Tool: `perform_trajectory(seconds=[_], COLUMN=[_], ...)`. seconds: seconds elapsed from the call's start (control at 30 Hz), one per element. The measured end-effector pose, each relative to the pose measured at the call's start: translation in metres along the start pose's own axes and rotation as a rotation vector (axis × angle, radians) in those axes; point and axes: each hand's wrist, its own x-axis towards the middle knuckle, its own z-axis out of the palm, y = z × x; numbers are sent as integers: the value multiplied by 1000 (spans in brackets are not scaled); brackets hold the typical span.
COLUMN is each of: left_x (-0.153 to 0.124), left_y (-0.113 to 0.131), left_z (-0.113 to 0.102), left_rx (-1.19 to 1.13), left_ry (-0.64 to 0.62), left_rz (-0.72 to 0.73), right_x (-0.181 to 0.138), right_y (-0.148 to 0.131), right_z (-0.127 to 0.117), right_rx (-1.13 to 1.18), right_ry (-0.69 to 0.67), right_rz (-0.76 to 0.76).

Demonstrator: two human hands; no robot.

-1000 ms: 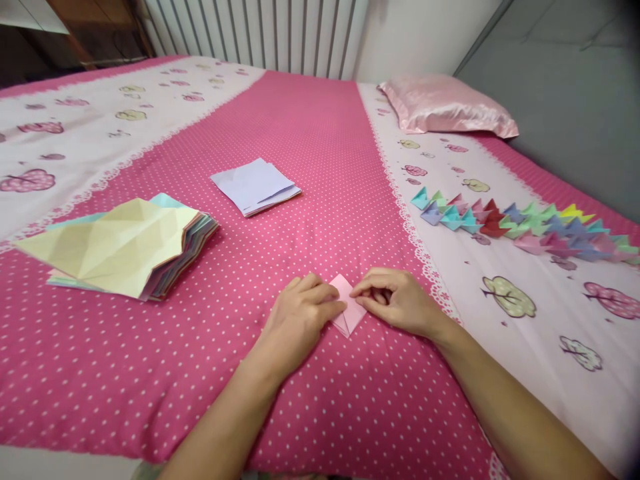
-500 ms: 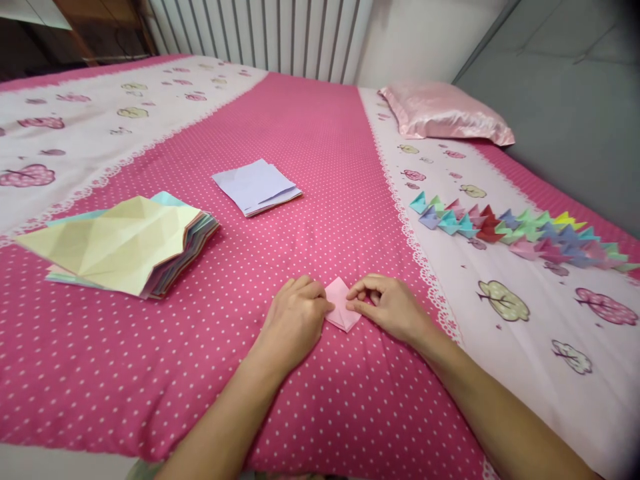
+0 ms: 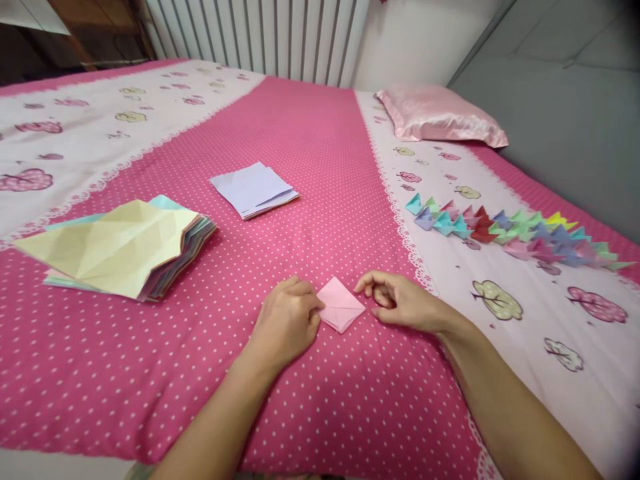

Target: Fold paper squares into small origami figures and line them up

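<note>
A small folded square of pink origami paper point(image 3: 342, 305) lies on the polka-dot bedspread, turned like a diamond, with a crease running across its lower half. My left hand point(image 3: 290, 317) pinches its left corner between thumb and fingers. Just off the paper's right corner is my right hand point(image 3: 400, 301), its fingers curled and the thumb apart from the index finger, with nothing held. Both hands rest low over the bed.
A pile of creased coloured paper point(image 3: 125, 247) lies at the left, with a stack of pale lilac square sheets point(image 3: 254, 190) beyond it. Rows of folded paper boats point(image 3: 515, 230) stand at the right. Farther back is a pink satin pillow point(image 3: 440, 115).
My right hand has let go of the pink paper and moved a little to the right. More of the paper's right side now shows. My left hand still holds the left corner.
</note>
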Motion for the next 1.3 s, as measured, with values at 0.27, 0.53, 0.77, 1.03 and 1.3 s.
perform_trajectory(seconds=[0.27, 0.53, 0.77, 1.03, 1.3], left_x=[1, 1, 1, 6, 5], left_y=[1, 2, 5, 4, 3], left_z=[-3, -12, -12, -1, -1], left_rx=[-14, -280, -824, -826, -235], left_ry=[-2, 52, -35, -18, 131], left_rz=[-30, 6, -218, -497, -313], right_x=[1, 6, 0, 3, 6], right_y=[-10, -4, -18, -18, -12], right_z=[10, 17, 29, 38, 40], right_rx=[-276, -255, 271, 355, -122], right_ry=[114, 360, 358, 162, 398], right_rz=[-342, -476, -178, 57, 14])
